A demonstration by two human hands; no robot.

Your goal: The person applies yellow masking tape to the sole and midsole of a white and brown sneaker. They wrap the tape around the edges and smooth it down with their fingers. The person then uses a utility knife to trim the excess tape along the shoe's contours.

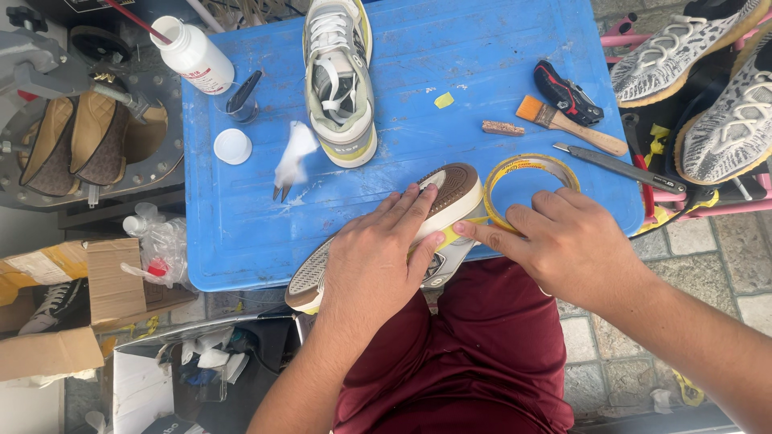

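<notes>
Beside the tape roll [531,189], both hands' fingers [418,210] press flat on an upturned sneaker [386,241], gripping nothing.

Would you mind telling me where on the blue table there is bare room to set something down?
The widest bare patch on the blue table lies at its left front, between the white cap and the sneaker under both hands. Another lies behind the tape roll, beside the upright sneaker. The right edge is crowded with the brush and tools.

White bottle [193,55], red label, table's top-left; brown cardboard boxes [56,305] lower left
</notes>
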